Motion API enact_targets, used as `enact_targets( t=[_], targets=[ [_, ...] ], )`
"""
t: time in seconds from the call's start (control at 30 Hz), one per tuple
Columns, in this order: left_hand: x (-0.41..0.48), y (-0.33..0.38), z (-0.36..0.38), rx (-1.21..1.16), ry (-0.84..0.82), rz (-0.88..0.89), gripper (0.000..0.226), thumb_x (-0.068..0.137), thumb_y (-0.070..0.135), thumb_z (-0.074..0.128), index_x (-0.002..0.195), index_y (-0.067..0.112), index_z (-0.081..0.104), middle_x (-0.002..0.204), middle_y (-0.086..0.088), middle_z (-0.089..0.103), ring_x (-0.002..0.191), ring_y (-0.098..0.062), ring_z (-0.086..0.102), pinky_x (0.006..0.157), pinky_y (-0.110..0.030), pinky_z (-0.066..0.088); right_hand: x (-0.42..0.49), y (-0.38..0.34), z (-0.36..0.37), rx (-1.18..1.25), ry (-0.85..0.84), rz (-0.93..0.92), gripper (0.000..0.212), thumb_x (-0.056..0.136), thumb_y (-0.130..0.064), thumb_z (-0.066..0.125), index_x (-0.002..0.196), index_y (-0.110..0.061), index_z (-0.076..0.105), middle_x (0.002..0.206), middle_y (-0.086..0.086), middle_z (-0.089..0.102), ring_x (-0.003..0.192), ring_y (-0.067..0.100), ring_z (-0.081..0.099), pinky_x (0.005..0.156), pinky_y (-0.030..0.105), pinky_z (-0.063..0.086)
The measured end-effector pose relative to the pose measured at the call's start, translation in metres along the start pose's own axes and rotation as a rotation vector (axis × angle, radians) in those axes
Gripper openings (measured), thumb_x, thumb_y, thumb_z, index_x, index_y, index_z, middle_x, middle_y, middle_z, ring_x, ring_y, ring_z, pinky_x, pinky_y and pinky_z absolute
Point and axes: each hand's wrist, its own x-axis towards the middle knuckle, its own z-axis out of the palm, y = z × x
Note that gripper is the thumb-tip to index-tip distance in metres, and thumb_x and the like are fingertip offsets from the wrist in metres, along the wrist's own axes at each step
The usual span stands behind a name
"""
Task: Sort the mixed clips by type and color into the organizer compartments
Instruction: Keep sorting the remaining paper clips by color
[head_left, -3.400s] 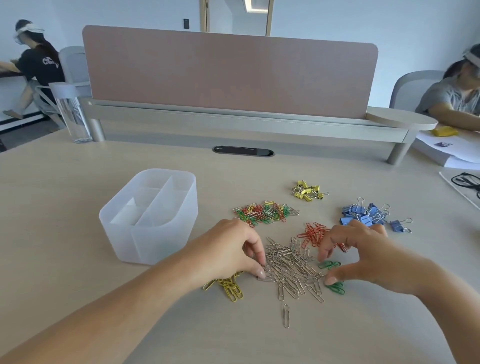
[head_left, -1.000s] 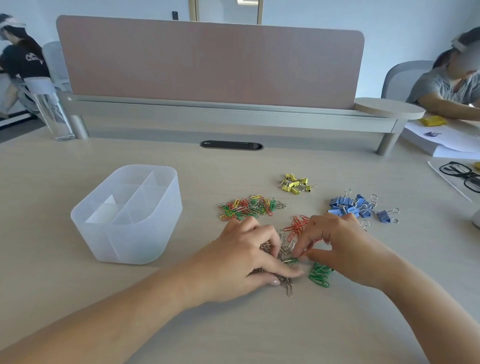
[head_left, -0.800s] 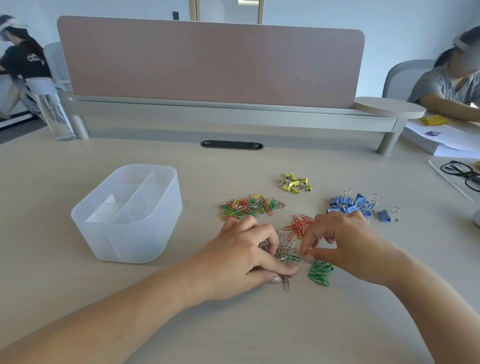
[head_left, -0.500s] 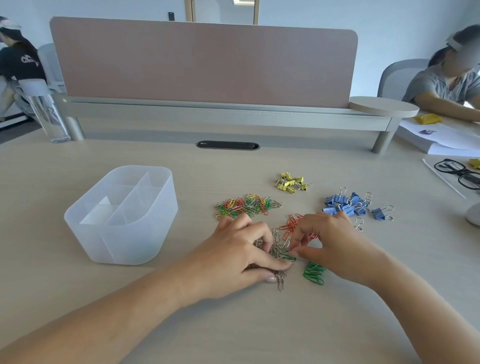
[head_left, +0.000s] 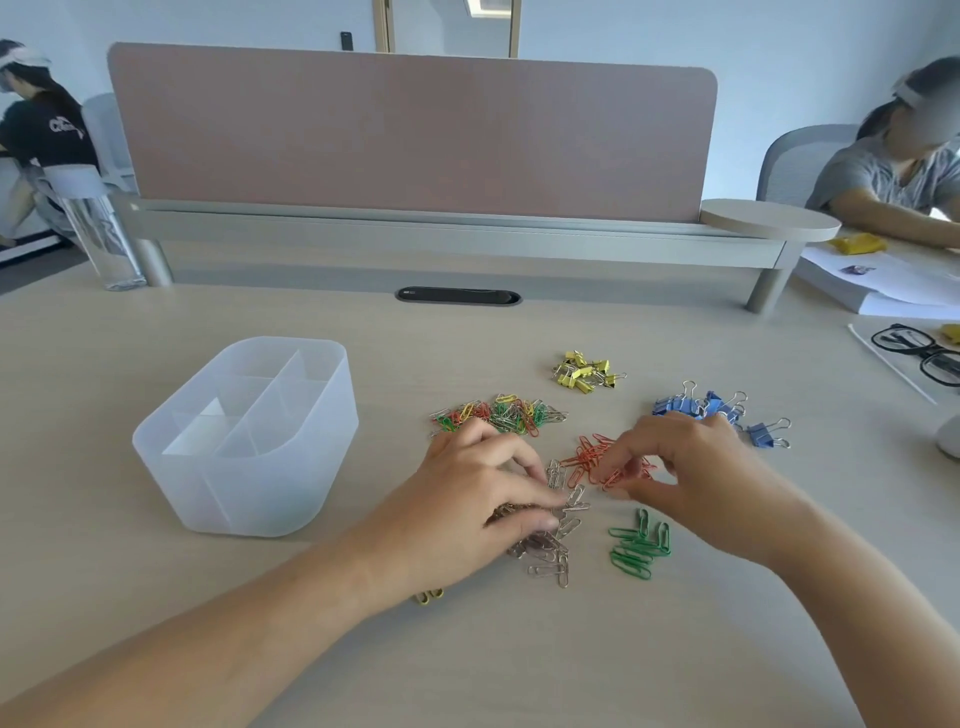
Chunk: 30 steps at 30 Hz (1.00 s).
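Our left hand (head_left: 467, 499) curls over silver clips (head_left: 550, 553); our right hand (head_left: 691, 478) seemingly pinches orange clips (head_left: 589, 457) mid-bench.

A pale wooden tabletop (head_left: 156, 613) stretched to a dusty-pink divider panel (head_left: 410, 135) on a grey rail (head_left: 457, 234). Behind it stood a light blue wall (head_left: 779, 36), with grey chairs (head_left: 795, 161) at either side.

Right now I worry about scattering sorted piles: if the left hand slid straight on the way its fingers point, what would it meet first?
The left hand points rightward; it would likely meet the silver paper clips at its fingertips first, then probably the orange paper clips.
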Motion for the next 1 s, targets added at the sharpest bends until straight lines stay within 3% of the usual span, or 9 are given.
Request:
enact_targets(
  t=[0.17,0.4,0.47,0.57,0.7,0.8,0.9,1.0],
  targets=[
    [0.003,-0.003,-0.002,0.121,-0.003,-0.16,0.047,0.095,0.048,0.026,0.129,0.04,0.058,0.122,0.024,0.045,0.12,-0.007,0.031,0.102,-0.029,0.02,0.005,0.001,0.013,-0.044,-0.011,-0.027,0.019,0.08,-0.035,0.076,0.08,-0.052,0.067,0.085,-0.017,0.062,0.086,-0.003,0.049,0.083,0.029,0.025],
    [0.003,-0.018,-0.016,0.139,-0.023,-0.274,0.044,0.096,0.017,0.038,0.127,0.039,0.059,0.115,0.022,0.046,0.114,-0.005,0.03,0.093,-0.022,0.017,0.009,-0.009,0.031,0.165,-0.019,-0.05,0.01,0.077,-0.033,0.079,0.077,-0.039,0.072,0.082,-0.018,0.066,0.09,0.001,0.054,0.09,0.028,0.034],
    [0.0,-0.023,-0.022,0.139,-0.01,-0.285,0.045,0.094,0.013,0.042,0.12,0.042,0.064,0.11,0.022,0.048,0.11,-0.005,0.031,0.092,-0.023,0.019,0.01,-0.007,0.031,0.186,0.076,-0.043,0.009,0.081,-0.034,0.076,0.081,-0.043,0.072,0.083,-0.02,0.065,0.091,0.002,0.054,0.092,0.03,0.033],
    [-0.002,-0.031,-0.028,0.125,0.005,-0.289,0.044,0.093,0.011,0.047,0.114,0.043,0.068,0.104,0.021,0.05,0.104,-0.005,0.033,0.088,-0.025,0.023,0.011,-0.002,0.028,0.059,0.174,0.001,0.014,0.088,-0.037,0.065,0.096,-0.047,0.072,0.087,-0.024,0.058,0.093,0.004,0.049,0.088,0.033,0.03],
    [-0.002,-0.031,-0.023,0.16,-0.082,-0.28,0.048,0.096,0.015,0.041,0.129,0.046,0.057,0.112,0.023,0.045,0.107,-0.006,0.03,0.088,-0.026,0.022,0.01,-0.001,0.035,-0.11,0.094,-0.021,0.023,0.091,-0.034,0.063,0.102,-0.054,0.068,0.089,-0.025,0.045,0.09,0.005,0.04,0.078,0.031,0.022],
    [0.0,-0.025,-0.016,0.163,-0.09,-0.257,0.052,0.097,0.015,0.037,0.139,0.044,0.045,0.126,0.02,0.041,0.116,-0.007,0.027,0.094,-0.028,0.021,0.01,-0.004,0.04,-0.09,0.064,-0.069,0.032,0.091,-0.026,0.064,0.107,-0.054,0.067,0.092,-0.021,0.047,0.088,0.004,0.038,0.08,0.032,0.026],
    [0.002,-0.021,-0.013,0.158,-0.13,-0.206,0.051,0.097,0.013,0.036,0.137,0.04,0.05,0.131,0.021,0.041,0.12,-0.006,0.028,0.1,-0.031,0.021,0.011,-0.005,0.039,0.0,0.056,-0.124,0.038,0.09,-0.016,0.064,0.108,-0.049,0.069,0.093,-0.021,0.051,0.088,0.0,0.042,0.084,0.035,0.035],
    [0.001,-0.02,-0.016,0.115,-0.182,-0.149,0.051,0.095,0.012,0.035,0.135,0.039,0.054,0.127,0.021,0.046,0.121,-0.003,0.029,0.104,-0.031,0.021,0.01,-0.006,0.03,0.13,-0.013,-0.1,0.029,0.09,-0.031,0.067,0.115,-0.045,0.067,0.1,-0.024,0.055,0.097,0.002,0.046,0.089,0.029,0.041]
  ],
)
